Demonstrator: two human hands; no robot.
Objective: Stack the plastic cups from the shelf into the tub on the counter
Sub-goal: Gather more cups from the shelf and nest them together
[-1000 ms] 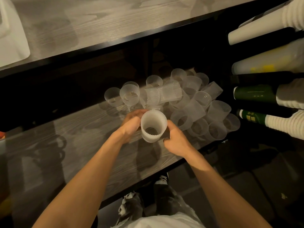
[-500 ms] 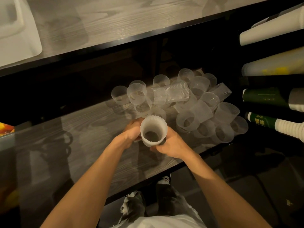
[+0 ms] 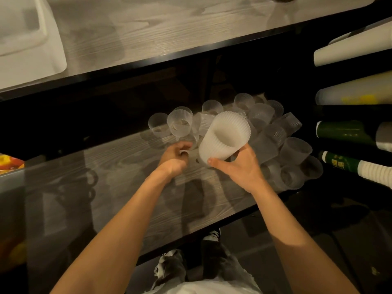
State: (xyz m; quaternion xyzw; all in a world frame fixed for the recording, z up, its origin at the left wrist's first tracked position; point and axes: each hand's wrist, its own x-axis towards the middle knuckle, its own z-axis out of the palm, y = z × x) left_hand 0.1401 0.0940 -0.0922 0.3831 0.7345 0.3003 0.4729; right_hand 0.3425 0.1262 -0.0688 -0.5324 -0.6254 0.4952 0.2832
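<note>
A nested stack of ribbed, cloudy plastic cups (image 3: 224, 139) is lifted above the lower shelf (image 3: 118, 187), mouth tilted toward me, with my right hand (image 3: 239, 166) gripping its base. My left hand (image 3: 176, 157) is beside it at shelf level, fingers curled around a small clear cup (image 3: 184, 153), mostly hidden. A heap of loose cups (image 3: 275, 134) lies on the shelf behind and right of my hands, some upright, some tipped. The white tub (image 3: 31, 49) sits on the counter (image 3: 169, 32) at upper left.
Sleeves of white and green paper cups (image 3: 350, 132) jut in from the right. A colourful package (image 3: 10, 163) shows at the left edge. The counter's dark front edge overhangs the shelf. My shoes and the dark floor lie below.
My right hand has raised the cup stack and holds it alone. My left hand has let go of the stack and dropped to a cup on the shelf. The view has shifted slightly.
</note>
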